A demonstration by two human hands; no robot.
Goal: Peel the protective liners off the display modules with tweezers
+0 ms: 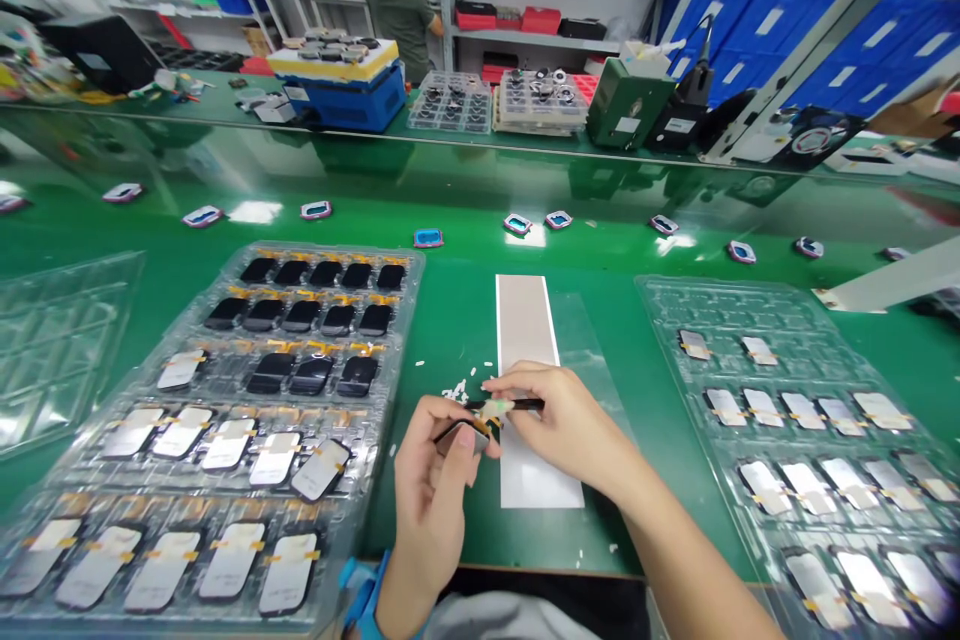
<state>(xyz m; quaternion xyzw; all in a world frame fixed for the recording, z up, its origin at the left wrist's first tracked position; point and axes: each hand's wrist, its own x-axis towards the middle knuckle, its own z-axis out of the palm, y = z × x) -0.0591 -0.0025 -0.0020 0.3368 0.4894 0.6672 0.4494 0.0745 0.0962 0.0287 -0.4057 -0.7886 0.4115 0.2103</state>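
Observation:
Between the thumb and fingers of my left hand (431,495) is a small display module (465,434), dark at its edge with an orange flex cable. My right hand (562,420) grips black tweezers (529,404), held across the top of the module; a pale greenish patch shows around their middle. The fingertips of both hands almost meet there, and the tweezers' tips are hard to make out. Beneath my right hand lies a long strip sheet (526,315), beige above and white below. Small white scraps (454,391) are scattered just beyond my left hand.
A clear tray (409,320) of display modules stands at left, another tray (660,305) at right. Clear plastic trays (67,350) lie far left. Small blue-faced parts (428,238) line the conveyor belt (375,190). Beyond, a person (401,20) stands near shelves.

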